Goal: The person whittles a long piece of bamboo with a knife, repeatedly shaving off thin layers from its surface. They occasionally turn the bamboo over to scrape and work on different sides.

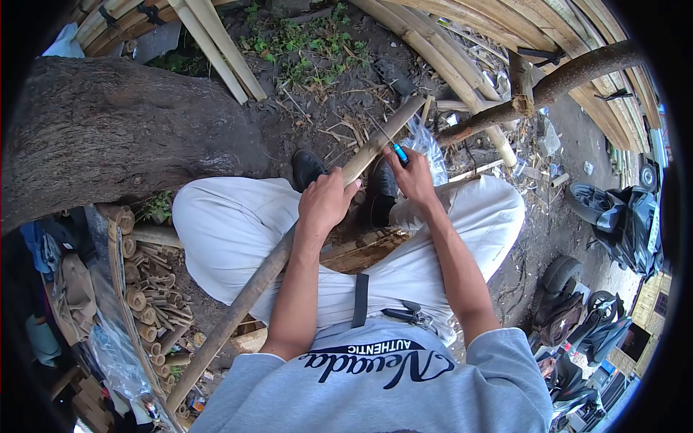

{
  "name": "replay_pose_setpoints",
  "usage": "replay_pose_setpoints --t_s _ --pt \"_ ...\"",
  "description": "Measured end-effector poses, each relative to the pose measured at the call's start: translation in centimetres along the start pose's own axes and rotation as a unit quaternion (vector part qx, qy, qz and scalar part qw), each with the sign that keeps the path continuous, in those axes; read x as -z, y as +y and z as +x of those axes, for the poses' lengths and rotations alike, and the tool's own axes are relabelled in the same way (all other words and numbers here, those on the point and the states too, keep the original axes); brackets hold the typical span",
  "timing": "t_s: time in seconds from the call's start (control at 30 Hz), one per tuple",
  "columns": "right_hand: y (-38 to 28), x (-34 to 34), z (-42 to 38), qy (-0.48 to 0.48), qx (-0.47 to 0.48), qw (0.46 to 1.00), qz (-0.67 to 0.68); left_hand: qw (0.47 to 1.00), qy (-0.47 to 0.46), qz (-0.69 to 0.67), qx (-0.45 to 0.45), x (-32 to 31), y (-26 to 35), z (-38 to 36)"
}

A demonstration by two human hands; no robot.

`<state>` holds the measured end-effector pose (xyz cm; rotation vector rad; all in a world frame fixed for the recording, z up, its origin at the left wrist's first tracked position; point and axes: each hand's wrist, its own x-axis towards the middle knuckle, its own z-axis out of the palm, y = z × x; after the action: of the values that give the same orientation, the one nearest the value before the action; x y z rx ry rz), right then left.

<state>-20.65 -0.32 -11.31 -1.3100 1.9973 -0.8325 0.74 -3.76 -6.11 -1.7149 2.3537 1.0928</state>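
A long bamboo pole (244, 303) slants across my lap, from the lower left up to a pale end beyond my knees. My left hand (326, 202) is wrapped over it around the middle, thumb along the right side. In my right hand (413, 179) is a screwdriver (401, 152) with a blue and black handle, gripped close beside the pole's upper part. Its thin metal shaft points up and left, overlapping the pole in this view. Below the hands are my dark shoes (308, 169), between legs in light trousers.
A thick tree trunk (130, 133) lies to the left. Bamboo strips (498, 22) are stacked at the upper right, near a propped branch (577, 76). Cut bamboo pieces (155, 303) fill the lower left. Clear plastic (427, 148) lies by my right hand; motorcycles (624, 224) stand right.
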Motion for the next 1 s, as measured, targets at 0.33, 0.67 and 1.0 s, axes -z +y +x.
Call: replay_pose_setpoints --t_s 0.33,0.67,1.0 --pt "0.6 -2.2 -1.3 -0.189 -0.227 0.813 0.503 0.986 0.019 -0.165 -0.027 0.2 1.2 0.9" --pt "0.0 -1.5 -0.8 -0.191 -0.214 0.829 0.481 0.802 0.245 -0.537 -0.093 0.6 0.6 1.7" --pt "-0.4 -1.3 -1.0 -0.170 -0.221 0.834 0.477 0.999 -0.026 -0.016 0.031 2.9 1.8 -3.6"
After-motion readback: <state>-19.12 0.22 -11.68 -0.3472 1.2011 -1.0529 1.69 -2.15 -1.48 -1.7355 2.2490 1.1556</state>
